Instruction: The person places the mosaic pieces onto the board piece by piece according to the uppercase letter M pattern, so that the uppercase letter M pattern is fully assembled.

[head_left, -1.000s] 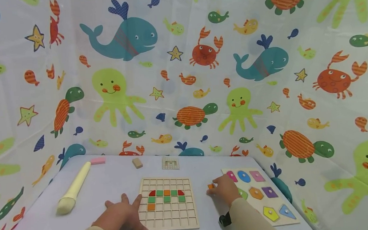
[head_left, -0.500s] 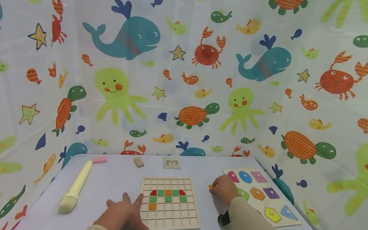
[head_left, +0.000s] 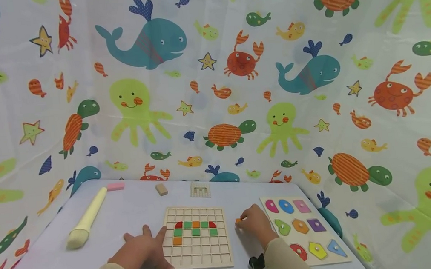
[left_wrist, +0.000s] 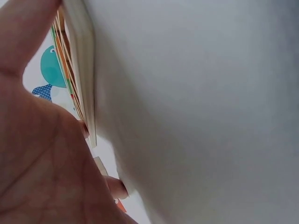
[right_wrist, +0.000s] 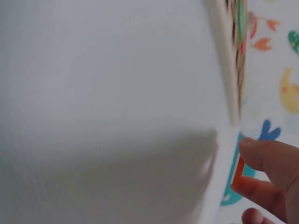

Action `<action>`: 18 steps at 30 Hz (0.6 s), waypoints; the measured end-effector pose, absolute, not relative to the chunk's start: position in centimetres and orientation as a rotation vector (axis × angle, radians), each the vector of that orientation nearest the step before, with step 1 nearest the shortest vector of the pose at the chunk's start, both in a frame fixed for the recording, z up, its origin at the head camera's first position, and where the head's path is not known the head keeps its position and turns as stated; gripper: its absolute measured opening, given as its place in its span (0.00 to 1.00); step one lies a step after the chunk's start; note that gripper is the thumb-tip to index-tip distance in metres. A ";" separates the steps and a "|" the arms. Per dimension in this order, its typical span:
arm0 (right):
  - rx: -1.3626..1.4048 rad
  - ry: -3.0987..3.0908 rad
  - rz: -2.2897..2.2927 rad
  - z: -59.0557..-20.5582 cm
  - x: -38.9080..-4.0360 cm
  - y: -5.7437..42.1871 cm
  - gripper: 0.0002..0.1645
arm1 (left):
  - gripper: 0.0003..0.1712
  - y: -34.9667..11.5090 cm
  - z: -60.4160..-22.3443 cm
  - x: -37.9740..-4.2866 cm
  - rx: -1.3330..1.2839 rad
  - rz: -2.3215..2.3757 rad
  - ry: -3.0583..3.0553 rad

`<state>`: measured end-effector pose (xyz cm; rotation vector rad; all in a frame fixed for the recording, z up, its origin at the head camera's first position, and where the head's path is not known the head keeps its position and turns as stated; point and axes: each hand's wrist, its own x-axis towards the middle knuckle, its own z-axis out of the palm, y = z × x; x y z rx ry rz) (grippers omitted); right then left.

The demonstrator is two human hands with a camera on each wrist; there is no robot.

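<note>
A wooden grid board point(head_left: 198, 257) lies in front of the person, with green, orange and red tiles set in some of its squares. My left hand point(head_left: 145, 251) rests spread at the board's left edge, fingers and thumb extended; the left wrist view shows the palm beside the board's side point(left_wrist: 86, 70). Between thumb and finger, my right hand point(head_left: 257, 225) pinches a small orange tile point(right_wrist: 238, 171), just right of the board. The tile's edge shows past the fingertips in the head view.
A shape puzzle board point(head_left: 292, 234) with colourful knobbed pieces lies to the right. At the back are a small patterned card point(head_left: 200, 189), a wooden block point(head_left: 161, 189) and a pink block point(head_left: 115, 186). A long pale-yellow object point(head_left: 88, 218) lies on the left.
My right hand, with the orange tile, has moved left from the shape puzzle towards the grid board, uncovering more puzzle pieces. The left hand has stayed at the board's edge.
</note>
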<state>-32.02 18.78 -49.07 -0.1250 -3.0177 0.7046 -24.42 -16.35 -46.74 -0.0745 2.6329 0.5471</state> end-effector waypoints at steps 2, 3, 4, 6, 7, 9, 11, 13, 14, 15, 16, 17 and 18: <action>-0.096 -3.012 0.690 -48.7 -31.1 17.7 0.16 | 0.79 -16.4 -46.8 -24.5 -0.071 0.551 2.631; -0.079 -3.009 0.679 -48.5 -30.6 17.2 0.16 | 0.79 -16.5 -46.9 -24.5 -0.071 0.555 2.630; -0.073 -3.005 0.682 -48.3 -30.2 16.6 0.16 | 0.79 -16.5 -46.8 -24.6 -0.068 0.552 2.632; -0.053 -2.994 0.689 -47.8 -29.4 15.5 0.16 | 0.80 -16.5 -46.7 -24.6 -0.068 0.551 2.635; -0.048 -2.993 0.697 -47.7 -29.0 15.0 0.16 | 0.80 -16.5 -46.6 -24.6 -0.070 0.551 2.636; -0.037 -2.992 0.706 -47.7 -28.5 14.1 0.17 | 0.80 -16.5 -46.5 -24.5 -0.080 0.553 2.636; -0.032 -2.994 0.722 -47.8 -28.1 13.5 0.17 | 0.80 -16.5 -46.5 -24.5 -0.089 0.559 2.632; -0.030 -3.000 0.727 -48.1 -27.8 12.9 0.17 | 0.79 -16.5 -46.6 -24.4 -0.094 0.565 2.628; -0.036 -3.004 0.733 -48.2 -27.7 12.7 0.17 | 0.79 -16.4 -46.7 -24.4 -0.094 0.566 2.627; -0.038 -3.006 0.736 -48.4 -27.6 12.5 0.17 | 0.79 -16.4 -46.7 -24.4 -0.094 0.565 2.629; -0.034 -3.007 0.734 -48.5 -27.5 12.3 0.17 | 0.79 -16.4 -46.8 -24.4 -0.094 0.565 2.630; -0.032 -3.006 0.734 -48.5 -27.4 12.1 0.18 | 0.79 -16.4 -46.8 -24.4 -0.092 0.561 2.633; -0.032 -3.006 0.740 -48.5 -27.3 11.9 0.18 | 0.79 -16.3 -46.9 -24.4 -0.092 0.560 2.636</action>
